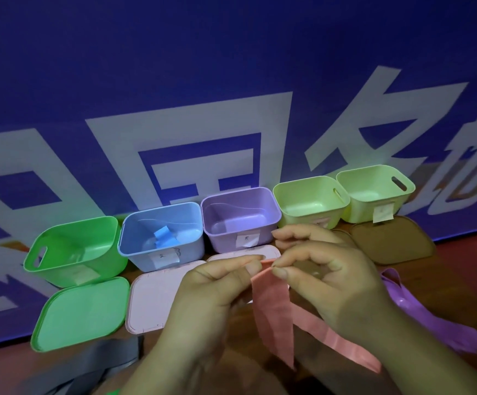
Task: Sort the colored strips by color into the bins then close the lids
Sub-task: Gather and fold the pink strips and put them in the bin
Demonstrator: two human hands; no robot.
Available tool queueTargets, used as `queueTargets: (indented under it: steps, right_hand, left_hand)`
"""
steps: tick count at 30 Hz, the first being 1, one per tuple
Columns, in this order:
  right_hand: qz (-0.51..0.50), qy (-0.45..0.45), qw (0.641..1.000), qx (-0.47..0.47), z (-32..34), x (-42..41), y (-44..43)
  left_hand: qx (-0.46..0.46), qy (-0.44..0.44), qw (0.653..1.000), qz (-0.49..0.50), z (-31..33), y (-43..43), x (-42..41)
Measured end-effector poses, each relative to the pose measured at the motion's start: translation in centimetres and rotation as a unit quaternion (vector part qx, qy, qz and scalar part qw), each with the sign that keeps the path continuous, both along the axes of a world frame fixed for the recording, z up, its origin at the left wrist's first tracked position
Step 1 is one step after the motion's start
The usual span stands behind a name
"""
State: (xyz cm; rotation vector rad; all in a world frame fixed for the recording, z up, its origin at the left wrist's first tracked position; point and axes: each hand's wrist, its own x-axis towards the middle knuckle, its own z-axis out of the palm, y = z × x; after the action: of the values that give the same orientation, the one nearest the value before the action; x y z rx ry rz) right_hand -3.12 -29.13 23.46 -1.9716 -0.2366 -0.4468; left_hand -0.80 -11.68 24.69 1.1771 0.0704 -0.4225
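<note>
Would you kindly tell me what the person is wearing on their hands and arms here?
Nothing that shows: the left hand and the right hand are bare, without gloves, rings or a watch, and no sleeves are in view.

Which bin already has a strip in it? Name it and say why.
The blue bin, second from the left: a folded blue strip lies inside it. The green bin, the purple bin and the two pale green bins look empty.
</note>
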Motion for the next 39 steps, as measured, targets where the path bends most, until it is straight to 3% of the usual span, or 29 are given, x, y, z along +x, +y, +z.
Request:
queueTargets:
  steps: [13, 20, 23, 27, 33, 39]
  right_hand:
    - [-0.015, -0.035, 0.999, 0.038, -0.1, -0.1, 0.7]
    - [-0.031, -0.026, 0.998, 0.049, -0.6, 0.0, 0.7]
    - [-0.036, 0.013, 0.996, 0.086, -1.2, 0.1, 0.8]
    - [-0.025, 0.070, 0.991, 0.107, -1.7, 0.3, 1.0]
    - [0.024, 0.140, 0.983, 0.116, -2.6, 1.3, 0.4]
    - [-0.010, 0.220, 0.967, 0.124, -5.8, 3.4, -1.7]
  left_hand:
    - [-0.002, -0.015, 1.000, -0.008, -0.3, 0.3, -0.6]
    - [0.028, -0.083, 0.996, -0.009, -0.6, 0.4, -0.6]
    - [0.095, -0.132, 0.986, 0.019, -1.1, 0.4, -0.6]
    - [0.120, -0.156, 0.980, 0.037, -1.9, 0.6, -0.1]
    - [0.128, -0.142, 0.981, 0.029, -3.5, 0.9, 1.0]
    - [0.219, -0.119, 0.968, 0.020, -6.4, 1.4, 2.6]
